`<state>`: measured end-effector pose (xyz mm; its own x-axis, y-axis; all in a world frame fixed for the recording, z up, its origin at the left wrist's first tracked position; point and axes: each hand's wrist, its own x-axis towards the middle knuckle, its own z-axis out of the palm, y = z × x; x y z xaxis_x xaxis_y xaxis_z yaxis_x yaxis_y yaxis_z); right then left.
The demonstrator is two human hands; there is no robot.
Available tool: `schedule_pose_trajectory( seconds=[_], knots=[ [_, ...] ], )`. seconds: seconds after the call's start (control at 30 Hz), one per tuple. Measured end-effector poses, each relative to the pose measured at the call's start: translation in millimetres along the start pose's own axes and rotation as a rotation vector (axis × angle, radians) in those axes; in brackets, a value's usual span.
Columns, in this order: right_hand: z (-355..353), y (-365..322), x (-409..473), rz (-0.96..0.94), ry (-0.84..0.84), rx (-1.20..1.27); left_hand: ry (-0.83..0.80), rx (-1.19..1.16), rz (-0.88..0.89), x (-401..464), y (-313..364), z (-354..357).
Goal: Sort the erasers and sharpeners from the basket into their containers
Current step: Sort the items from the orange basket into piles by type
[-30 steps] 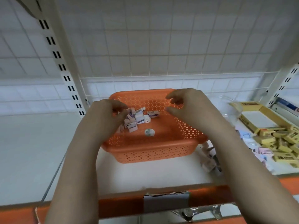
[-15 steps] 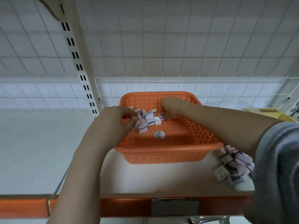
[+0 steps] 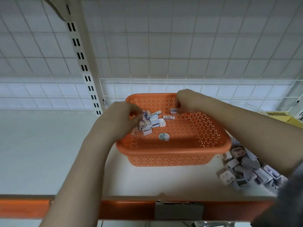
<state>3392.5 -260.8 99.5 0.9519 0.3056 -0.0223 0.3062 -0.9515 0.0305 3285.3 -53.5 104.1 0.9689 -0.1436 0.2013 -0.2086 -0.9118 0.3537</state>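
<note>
An orange perforated basket [image 3: 178, 157] stands on the white shelf. Inside it, at the back left, lies a small heap of white and lilac sharpeners [image 3: 151, 122], with a barcode label [image 3: 168, 117] and a round sticker [image 3: 164, 136] nearby. My left hand [image 3: 118, 120] reaches into the heap, its fingers curled round a small piece there. At the back of the basket my right hand [image 3: 188, 100] pinches one small lilac sharpener [image 3: 173, 110] just above the floor of the basket.
A pile of several sharpeners [image 3: 246, 169] lies on the shelf to the right of the basket. A yellow box [image 3: 278, 116] and a clear container rim [image 3: 242, 104] sit at the far right. A slotted shelf upright [image 3: 86, 74] rises at the left. The orange shelf edge [image 3: 131, 208] runs along the front.
The view has swung left and the yellow boxes have mostly left it. My right hand reached into the basket's back and picked up a small sharpener. My left hand stayed at the heap.
</note>
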Motion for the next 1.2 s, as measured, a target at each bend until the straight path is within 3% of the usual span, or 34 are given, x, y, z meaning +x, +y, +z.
schedule_pose_trajectory(
  seconds=[0.2,0.47,0.73,1.07,1.2],
  knots=[
    [-20.3,21.4,-80.5,0.192,0.361,0.369,-0.205,0.176,0.157,68.2,23.4,-3.2],
    [14.9,19.7,-153.2,0.371,0.746,0.994,-0.321,0.365,0.262,131.0,51.7,68.2],
    [35.8,23.6,-187.6,0.439,0.795,1.06,-0.318,0.503,0.288,135.2,50.9,106.6],
    [26.4,10.8,-188.4,0.421,0.818,1.086,-0.202,0.036,0.287,119.4,68.4,48.7],
    [20.9,7.9,-187.1,0.432,0.88,1.131,-0.087,-0.361,0.203,78.9,72.1,11.2]
  ],
)
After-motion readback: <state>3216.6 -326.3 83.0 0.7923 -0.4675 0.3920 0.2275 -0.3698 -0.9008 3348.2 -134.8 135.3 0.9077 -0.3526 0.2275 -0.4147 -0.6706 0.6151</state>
